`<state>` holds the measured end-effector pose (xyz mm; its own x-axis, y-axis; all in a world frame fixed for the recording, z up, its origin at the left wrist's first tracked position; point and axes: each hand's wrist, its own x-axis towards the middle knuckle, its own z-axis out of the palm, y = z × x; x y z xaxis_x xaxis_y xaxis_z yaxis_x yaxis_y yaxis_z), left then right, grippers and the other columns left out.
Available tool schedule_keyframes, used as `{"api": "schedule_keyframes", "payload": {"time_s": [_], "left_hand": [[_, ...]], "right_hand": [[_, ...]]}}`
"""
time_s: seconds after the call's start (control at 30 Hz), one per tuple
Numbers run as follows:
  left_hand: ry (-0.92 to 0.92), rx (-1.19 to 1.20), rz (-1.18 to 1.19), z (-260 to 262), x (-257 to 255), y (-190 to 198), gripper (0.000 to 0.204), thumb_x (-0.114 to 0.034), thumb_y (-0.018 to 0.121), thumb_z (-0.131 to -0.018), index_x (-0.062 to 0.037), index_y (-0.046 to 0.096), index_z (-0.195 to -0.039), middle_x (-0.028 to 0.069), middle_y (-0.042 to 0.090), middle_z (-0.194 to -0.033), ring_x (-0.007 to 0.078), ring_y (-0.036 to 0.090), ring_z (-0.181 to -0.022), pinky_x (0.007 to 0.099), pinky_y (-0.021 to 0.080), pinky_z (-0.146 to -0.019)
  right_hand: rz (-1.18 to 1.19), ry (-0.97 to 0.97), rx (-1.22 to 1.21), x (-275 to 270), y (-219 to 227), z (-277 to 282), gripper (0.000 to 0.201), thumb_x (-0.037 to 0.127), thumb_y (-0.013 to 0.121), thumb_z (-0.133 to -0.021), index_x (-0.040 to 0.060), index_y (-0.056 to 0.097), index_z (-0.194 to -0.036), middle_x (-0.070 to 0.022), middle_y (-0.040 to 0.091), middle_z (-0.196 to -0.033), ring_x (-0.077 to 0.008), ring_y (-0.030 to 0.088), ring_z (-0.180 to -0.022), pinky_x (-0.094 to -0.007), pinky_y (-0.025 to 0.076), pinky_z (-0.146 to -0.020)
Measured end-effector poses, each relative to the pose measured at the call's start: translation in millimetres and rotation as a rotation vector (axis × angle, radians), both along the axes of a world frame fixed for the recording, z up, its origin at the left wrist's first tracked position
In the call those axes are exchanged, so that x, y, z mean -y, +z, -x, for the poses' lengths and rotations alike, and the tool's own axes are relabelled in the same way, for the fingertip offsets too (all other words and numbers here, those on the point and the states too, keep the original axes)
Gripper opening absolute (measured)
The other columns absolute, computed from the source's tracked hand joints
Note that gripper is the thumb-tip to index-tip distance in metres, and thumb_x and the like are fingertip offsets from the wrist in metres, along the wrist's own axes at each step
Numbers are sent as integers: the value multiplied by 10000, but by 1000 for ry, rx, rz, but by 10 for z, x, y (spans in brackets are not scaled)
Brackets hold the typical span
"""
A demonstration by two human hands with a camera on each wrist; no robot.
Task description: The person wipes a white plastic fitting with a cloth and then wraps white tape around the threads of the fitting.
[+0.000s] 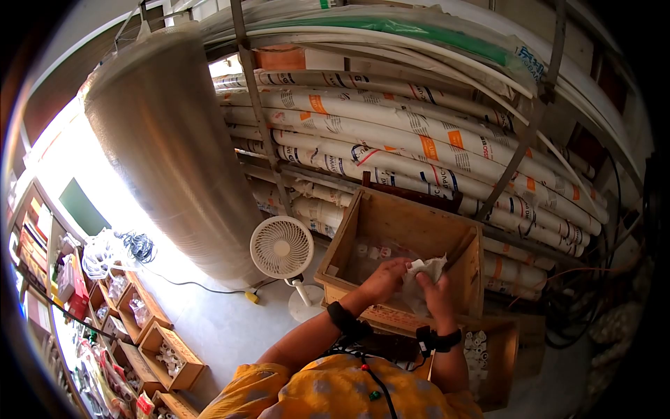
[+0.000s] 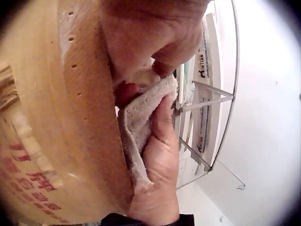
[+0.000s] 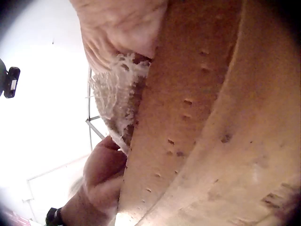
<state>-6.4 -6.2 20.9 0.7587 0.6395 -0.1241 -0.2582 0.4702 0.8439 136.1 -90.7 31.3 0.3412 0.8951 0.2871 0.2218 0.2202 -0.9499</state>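
Note:
Both hands meet above the open wooden box (image 1: 412, 209) in the head view. My left hand (image 1: 386, 281) pinches a small white plastic fitting (image 1: 417, 265), mostly hidden by fingers and cloth. A greyish-white cloth (image 1: 434, 267) is gripped by my right hand (image 1: 438, 297) and lies against the fitting. In the left wrist view, the cloth (image 2: 141, 117) is folded under the right thumb, close to the left fingers. Its frayed edge hangs below the right hand (image 3: 124, 28) in the right wrist view. Clear plastic bagging (image 1: 380, 255) with white pieces lies inside the box.
A white fan (image 1: 282, 247) stands left of the box. Behind it, wrapped white pipes (image 1: 419, 143) fill a metal rack. A lower wooden box (image 1: 499, 363) with white fittings sits at right. A tall wrapped roll (image 1: 174, 153) and several wooden bins (image 1: 188, 370) are at left.

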Motion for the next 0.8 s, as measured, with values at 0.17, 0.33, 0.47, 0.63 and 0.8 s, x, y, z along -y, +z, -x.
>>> {"api": "schedule_keyframes", "payload": {"time_s": [0.17,0.33,0.47,0.63,0.8], "left_hand": [[-52,56,-6,-43,-45,-155,287,-220,518,-916,-59,522,-1154,-27,529,-844,57,465,-668,204,405,-609],[-85,0,-99,-43,41,47,341,-147,553,-894,-26,487,-1205,1,540,-896,73,480,-727,221,422,-666],[-122,17,-142,-37,13,-8,389,-135,597,-874,-28,472,-1226,5,541,-903,75,486,-742,224,427,-680],[-54,57,-14,-61,-38,-123,333,-149,558,-882,-29,487,-1184,-4,532,-861,65,471,-685,214,401,-607],[-62,29,-31,-47,-34,-69,313,-159,544,-886,-39,501,-1172,-12,526,-872,63,463,-670,212,392,-596]], "right_hand": [[161,-8,-8,62,56,-35,379,378,542,-923,2,581,-951,-12,568,-805,-106,496,-752,-299,423,-679],[82,-58,35,47,82,-10,380,361,498,-948,-12,567,-943,-16,556,-783,-99,475,-732,-298,410,-646],[-1,-102,52,-5,-22,-32,397,372,506,-942,-20,571,-935,-33,570,-773,-108,488,-730,-299,416,-649],[82,-56,63,55,116,13,413,389,542,-919,-21,592,-931,-40,593,-782,-129,523,-735,-303,436,-680],[32,-6,65,26,71,11,429,411,545,-914,-13,589,-964,-35,590,-806,-130,520,-757,-298,434,-689]]}}
